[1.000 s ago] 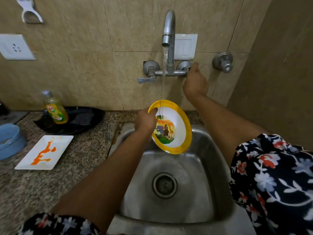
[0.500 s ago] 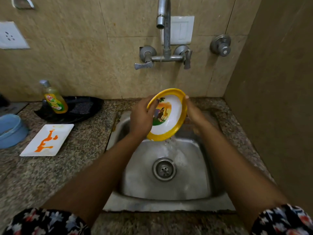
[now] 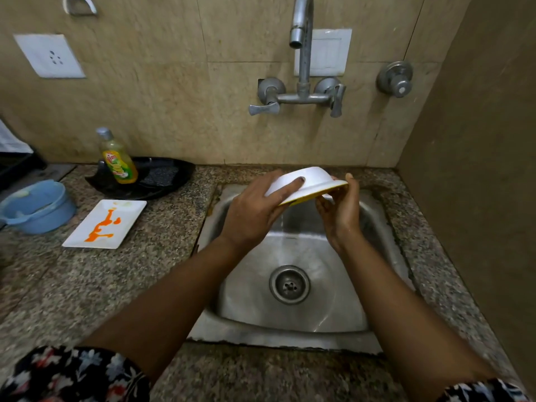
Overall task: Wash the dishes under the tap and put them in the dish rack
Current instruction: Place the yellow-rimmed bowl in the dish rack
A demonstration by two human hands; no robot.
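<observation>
Both hands are on the yellow-rimmed white plastic bowl (image 3: 307,184), held over the steel sink (image 3: 290,314), just below the dry tap spout (image 3: 300,27). It is flipped mouth-down, base to the ceiling, rim tilted slightly. The left hand (image 3: 255,213) lays its fingers (image 3: 290,187) across the white underside; the right hand (image 3: 340,210) curls its fingers under the rim's far edge. It looks light, stiff and probably wet-slick, so gripping the rim from opposite sides seems safest. No dish rack is in view.
</observation>
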